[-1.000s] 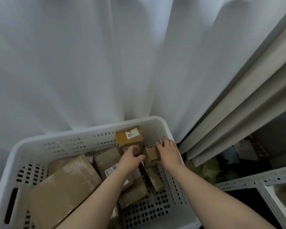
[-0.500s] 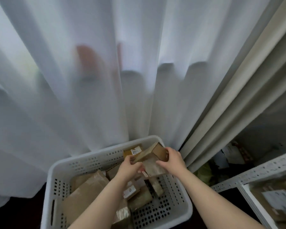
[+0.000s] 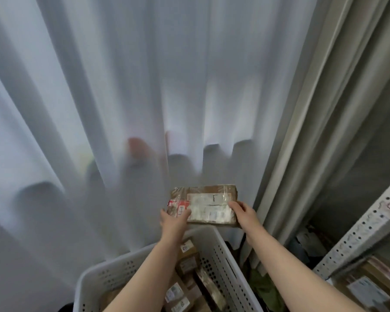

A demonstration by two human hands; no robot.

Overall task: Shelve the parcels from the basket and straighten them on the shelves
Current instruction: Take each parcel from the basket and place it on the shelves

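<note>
A flat brown parcel (image 3: 206,199) wrapped in clear tape, with a white label facing me, is held up above the basket. My left hand (image 3: 172,219) grips its lower left corner and my right hand (image 3: 243,212) grips its lower right edge. Below, the white perforated basket (image 3: 221,255) holds several more cardboard parcels (image 3: 189,264), partly hidden behind my left forearm. A white perforated shelf upright (image 3: 358,230) stands at the right, with a labelled parcel (image 3: 367,287) lying on the shelf below it.
A sheer white curtain (image 3: 122,109) hangs straight ahead behind the basket. A heavier beige curtain (image 3: 302,131) hangs between it and the shelf. Dark bags and clutter (image 3: 266,289) lie on the floor between basket and shelf.
Both hands have lifted the flat parcel out of the basket and turned its label towards me. My view has tilted upward, so the basket now sits low in the frame.
</note>
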